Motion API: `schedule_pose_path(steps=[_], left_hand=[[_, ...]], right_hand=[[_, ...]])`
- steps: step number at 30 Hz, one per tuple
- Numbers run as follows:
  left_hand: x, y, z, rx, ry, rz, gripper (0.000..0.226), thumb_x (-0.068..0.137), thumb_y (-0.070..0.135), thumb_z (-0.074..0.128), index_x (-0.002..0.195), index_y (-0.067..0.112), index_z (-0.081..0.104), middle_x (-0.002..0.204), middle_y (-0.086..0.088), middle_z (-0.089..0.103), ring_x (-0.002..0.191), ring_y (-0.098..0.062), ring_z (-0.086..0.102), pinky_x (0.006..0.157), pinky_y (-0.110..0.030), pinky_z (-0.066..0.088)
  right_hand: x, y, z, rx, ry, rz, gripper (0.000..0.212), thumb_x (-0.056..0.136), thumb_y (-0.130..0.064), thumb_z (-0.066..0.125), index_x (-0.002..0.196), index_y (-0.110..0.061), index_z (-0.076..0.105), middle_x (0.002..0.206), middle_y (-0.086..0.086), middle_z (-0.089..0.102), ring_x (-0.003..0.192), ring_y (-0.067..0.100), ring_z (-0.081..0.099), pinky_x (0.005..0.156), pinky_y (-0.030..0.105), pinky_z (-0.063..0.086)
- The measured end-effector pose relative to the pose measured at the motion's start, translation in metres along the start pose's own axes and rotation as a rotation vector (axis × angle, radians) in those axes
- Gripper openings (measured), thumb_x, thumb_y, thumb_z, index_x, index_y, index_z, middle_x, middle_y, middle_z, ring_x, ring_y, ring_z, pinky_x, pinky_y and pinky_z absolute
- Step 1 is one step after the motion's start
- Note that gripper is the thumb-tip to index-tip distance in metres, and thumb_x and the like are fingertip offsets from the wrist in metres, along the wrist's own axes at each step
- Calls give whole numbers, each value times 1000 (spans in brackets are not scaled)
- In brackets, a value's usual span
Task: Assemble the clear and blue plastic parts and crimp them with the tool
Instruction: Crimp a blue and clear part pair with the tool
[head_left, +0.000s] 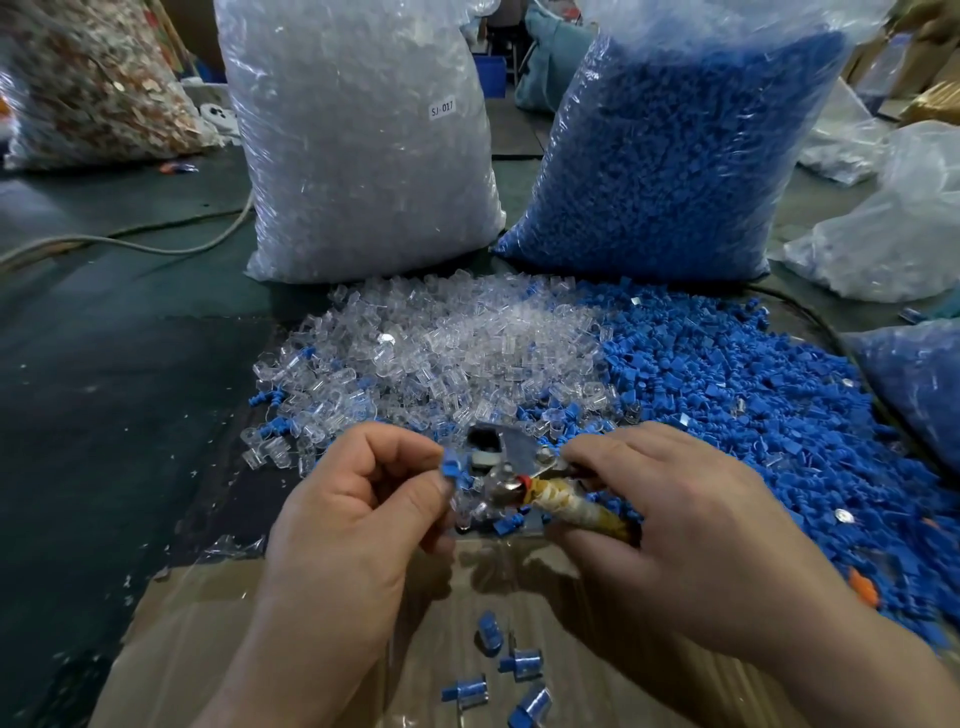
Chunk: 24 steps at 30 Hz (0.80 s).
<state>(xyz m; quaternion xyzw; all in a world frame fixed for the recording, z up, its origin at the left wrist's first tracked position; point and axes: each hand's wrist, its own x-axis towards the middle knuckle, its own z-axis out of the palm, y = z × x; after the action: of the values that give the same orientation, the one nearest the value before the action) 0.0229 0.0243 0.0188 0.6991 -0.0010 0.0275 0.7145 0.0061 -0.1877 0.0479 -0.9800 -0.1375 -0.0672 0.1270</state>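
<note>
1. Your left hand (358, 499) pinches one blue part (450, 463) at its fingertips, just left of the single crimping tool (517, 454).
2. Your right hand (691, 525) grips that tool's taped handle.
3. Four assembled pieces (522, 664) lie in the cardboard box (218, 649) below both hands.

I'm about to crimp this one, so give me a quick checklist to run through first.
1. Left hand pinches a blue part: ok.
2. Clear part fitted on it: cannot tell.
3. Right hand grips the tool: ok.
4. Blue part seated in the tool: not ok, it looks beside it.
5. Cardboard box under the hands for finished pieces: ok.
</note>
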Motion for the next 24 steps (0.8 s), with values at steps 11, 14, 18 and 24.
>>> schedule_pose_path(steps=[11, 14, 18, 24], left_hand=[[-5, -2, 8, 202, -103, -192, 28, 89, 5, 67, 77, 31, 69, 57, -10, 68, 42, -10, 57, 43, -15, 45], [-7, -3, 10, 238, -77, -167, 20, 90, 7, 68, 81, 24, 69, 60, -8, 70, 44, -9, 61, 43, -14, 46], [-11, -6, 15, 271, -54, -145, 23, 89, 14, 70, 85, 36, 69, 66, -3, 73, 57, -18, 70, 52, -26, 57], [-18, -3, 14, 330, -114, 59, 15, 85, 30, 62, 89, 41, 70, 69, 4, 73, 60, -11, 68, 54, -28, 58]], right_hand=[[22, 25, 11, -266, -111, 283, 66, 80, -75, 39, 133, -36, 43, 125, -9, 53, 117, 19, 40, 100, 39, 27], [19, 22, 8, -229, -40, 247, 60, 83, -69, 40, 131, -34, 49, 126, -9, 54, 119, 20, 41, 103, 42, 25], [7, -10, 10, -63, 170, 30, 42, 87, -59, 41, 106, -30, 64, 100, -11, 67, 94, 15, 61, 86, 39, 47], [4, -28, 19, -24, 158, -207, 30, 92, -45, 48, 87, -20, 63, 80, -3, 61, 73, 22, 57, 70, 36, 36]])
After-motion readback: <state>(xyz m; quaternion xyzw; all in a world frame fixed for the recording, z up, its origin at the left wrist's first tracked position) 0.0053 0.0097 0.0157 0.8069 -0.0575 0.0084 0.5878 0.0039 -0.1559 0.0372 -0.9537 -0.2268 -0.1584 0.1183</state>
